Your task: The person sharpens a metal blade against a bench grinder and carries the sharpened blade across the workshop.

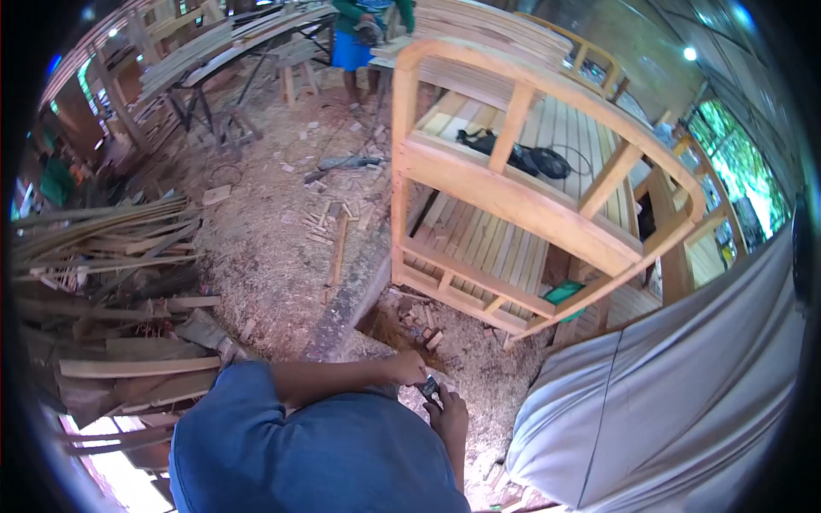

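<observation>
My left hand [408, 368] reaches across in front of my blue shirt, its fingers closed at one end of a small dark object with a shiny patch [428, 387]. Close beside it, my right hand [451, 415] has its fingers bent around the lower side of the same object. Its exact kind is too small to make out. Both hands are held near my body, above a floor strewn with wood shavings [500, 376].
Ahead to the right stands a wooden bunk bed frame [522, 201] with a black power tool [543, 161] on its upper slats. Grey cloth [658, 410] hangs at right. Scrap wood [128, 368] is piled left. A person [359, 51] holds a tool at the back.
</observation>
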Motion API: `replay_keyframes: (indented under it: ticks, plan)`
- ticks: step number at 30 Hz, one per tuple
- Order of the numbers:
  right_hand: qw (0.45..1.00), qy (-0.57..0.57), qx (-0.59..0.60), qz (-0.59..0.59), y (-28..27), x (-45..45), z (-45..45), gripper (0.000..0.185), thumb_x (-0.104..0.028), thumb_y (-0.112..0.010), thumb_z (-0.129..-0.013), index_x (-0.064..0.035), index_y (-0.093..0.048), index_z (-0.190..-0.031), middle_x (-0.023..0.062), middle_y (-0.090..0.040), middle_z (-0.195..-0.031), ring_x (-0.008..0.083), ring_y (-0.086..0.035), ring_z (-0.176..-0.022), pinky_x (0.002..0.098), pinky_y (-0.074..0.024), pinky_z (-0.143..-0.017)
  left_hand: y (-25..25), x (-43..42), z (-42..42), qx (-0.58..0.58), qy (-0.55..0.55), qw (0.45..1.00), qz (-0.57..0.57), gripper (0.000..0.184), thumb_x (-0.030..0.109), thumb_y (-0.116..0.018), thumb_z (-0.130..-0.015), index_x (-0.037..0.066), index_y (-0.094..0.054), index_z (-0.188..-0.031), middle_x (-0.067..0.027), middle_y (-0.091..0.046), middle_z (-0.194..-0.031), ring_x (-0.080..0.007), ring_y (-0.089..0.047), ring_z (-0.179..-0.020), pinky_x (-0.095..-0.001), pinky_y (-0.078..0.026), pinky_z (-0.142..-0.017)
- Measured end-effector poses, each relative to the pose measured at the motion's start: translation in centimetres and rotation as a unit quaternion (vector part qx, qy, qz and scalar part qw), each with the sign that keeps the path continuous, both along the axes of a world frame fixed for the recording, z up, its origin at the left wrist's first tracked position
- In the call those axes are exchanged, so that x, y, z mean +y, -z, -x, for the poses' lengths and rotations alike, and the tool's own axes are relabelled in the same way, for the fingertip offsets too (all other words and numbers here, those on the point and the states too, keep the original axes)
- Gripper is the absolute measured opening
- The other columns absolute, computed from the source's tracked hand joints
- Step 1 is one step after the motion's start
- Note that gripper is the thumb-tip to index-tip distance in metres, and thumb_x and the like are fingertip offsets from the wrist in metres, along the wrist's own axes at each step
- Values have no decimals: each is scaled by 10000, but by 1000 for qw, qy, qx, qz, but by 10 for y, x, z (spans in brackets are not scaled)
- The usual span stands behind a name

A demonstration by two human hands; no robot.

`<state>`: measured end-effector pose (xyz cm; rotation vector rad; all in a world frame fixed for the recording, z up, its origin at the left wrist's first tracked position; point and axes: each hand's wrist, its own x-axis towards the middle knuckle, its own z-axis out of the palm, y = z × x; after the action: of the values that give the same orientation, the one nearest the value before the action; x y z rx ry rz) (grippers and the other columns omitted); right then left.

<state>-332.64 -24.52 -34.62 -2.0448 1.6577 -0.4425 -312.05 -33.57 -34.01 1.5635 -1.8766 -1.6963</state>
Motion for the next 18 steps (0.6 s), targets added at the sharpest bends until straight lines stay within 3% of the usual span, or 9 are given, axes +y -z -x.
replay_keyframes:
  ticks: [5, 8, 11, 15, 18]
  plan:
    - [1000, 21, 0, 16, -3, -5, -6, 618, -318, -781, -797, -50, -581, -1316, 159, -629, -929, 373, -628, -860, 468, -514, -744, 5, -12, 5, 2, -75, 995, -64, 329, 323, -701, -851, 2, -750, -799, -120, -692, -671, -197, -646, -604, -365, -505, -599]
    - [997, 57, 27, 45, -15, -13, -1, 611, -318, -787, -790, -60, -591, -1308, 148, -628, -912, 354, -632, -817, 456, -513, -724, -2, -34, 11, 20, -50, 994, -94, 456, 426, -669, -931, 5, -711, -762, -95, -670, -655, -156, -605, -581, -340, -481, -559]
    - [993, 105, 12, 60, -24, -18, 6, 600, -313, -796, -780, -61, -606, -1290, 140, -626, -901, 343, -632, -809, 454, -512, -717, 2, -53, 25, 46, 23, 990, -133, 499, 477, -642, -951, 7, -710, -798, -74, -670, -669, -142, -604, -579, -310, -482, -551]
    - [981, 181, 7, 75, -31, -20, 13, 597, -297, -809, -758, -83, -621, -1282, 132, -628, -905, 332, -643, -841, 438, -524, -728, -17, -77, 58, 42, 66, 969, -234, 420, 426, -542, -1027, 39, -699, -978, -68, -684, -811, -156, -648, -700, -296, -505, -603]
    - [964, 260, 8, 61, -18, -11, 18, 590, -340, -774, -779, -125, -615, -1305, 122, -638, -951, 338, -646, -892, 466, -525, -752, 4, -92, 79, 80, 87, 949, -292, 386, 407, -535, -1032, 49, -680, -1046, -76, -685, -830, -167, -664, -720, -288, -514, -632]
